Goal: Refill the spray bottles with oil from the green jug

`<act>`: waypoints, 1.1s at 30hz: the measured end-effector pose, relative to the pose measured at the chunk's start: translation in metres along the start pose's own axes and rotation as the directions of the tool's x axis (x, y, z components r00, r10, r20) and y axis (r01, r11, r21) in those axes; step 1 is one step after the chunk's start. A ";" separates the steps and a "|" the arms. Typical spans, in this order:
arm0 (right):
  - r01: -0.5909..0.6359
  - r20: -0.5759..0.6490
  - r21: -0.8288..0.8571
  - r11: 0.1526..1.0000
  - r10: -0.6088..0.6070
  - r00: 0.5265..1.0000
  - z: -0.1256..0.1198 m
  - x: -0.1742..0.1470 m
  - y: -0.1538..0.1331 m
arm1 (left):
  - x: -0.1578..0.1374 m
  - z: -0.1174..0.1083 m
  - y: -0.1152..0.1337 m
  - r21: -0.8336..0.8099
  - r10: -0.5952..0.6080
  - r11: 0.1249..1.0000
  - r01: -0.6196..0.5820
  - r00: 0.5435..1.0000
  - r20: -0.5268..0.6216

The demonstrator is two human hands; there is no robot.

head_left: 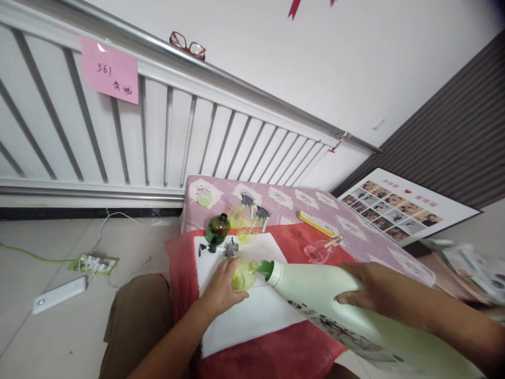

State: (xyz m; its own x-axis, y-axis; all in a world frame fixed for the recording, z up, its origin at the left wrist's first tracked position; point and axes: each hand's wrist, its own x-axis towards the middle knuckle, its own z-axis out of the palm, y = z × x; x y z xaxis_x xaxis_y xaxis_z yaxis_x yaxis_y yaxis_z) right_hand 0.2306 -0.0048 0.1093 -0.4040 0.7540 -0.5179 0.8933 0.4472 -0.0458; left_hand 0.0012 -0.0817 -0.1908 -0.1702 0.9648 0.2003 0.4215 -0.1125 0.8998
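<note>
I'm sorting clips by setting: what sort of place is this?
Probably a room at home: a low table with a patterned cloth stands by a white radiator, a framed photo collage leans on the wall, and a power strip lies on the tiled floor.

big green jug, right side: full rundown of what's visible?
The large pale-green jug looks like opaque plastic, with a darker green spout and a printed label along its lower side. It is tipped nearly horizontal, spout aimed left at the mouth of a small yellow-green bottle. The right hand grips its upper body; the left hand steadies the small bottle on a white cloth. Its base runs out of frame. No liquid stream is discernible.
</note>
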 end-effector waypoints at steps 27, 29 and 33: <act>-0.006 -0.004 0.008 1.000 0.006 1.000 0.001 -0.001 0.000 | -0.001 0.001 -0.001 0.017 0.011 1.000 -0.011 1.000 0.001; -0.005 -0.009 0.008 1.000 0.005 1.000 0.001 -0.001 0.000 | -0.001 0.001 -0.003 0.016 0.016 1.000 -0.016 1.000 -0.001; -0.014 -0.016 0.003 1.000 0.014 1.000 0.001 -0.001 0.000 | -0.001 0.003 -0.006 0.001 0.032 0.999 -0.032 0.999 -0.019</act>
State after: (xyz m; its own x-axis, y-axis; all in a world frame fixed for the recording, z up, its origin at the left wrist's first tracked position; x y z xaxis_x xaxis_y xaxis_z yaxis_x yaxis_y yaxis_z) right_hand 0.2312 -0.0063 0.1093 -0.3949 0.7678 -0.5045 0.8992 0.4356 -0.0410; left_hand 0.0017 -0.0813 -0.1972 -0.1732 0.9560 0.2367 0.4277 -0.1435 0.8925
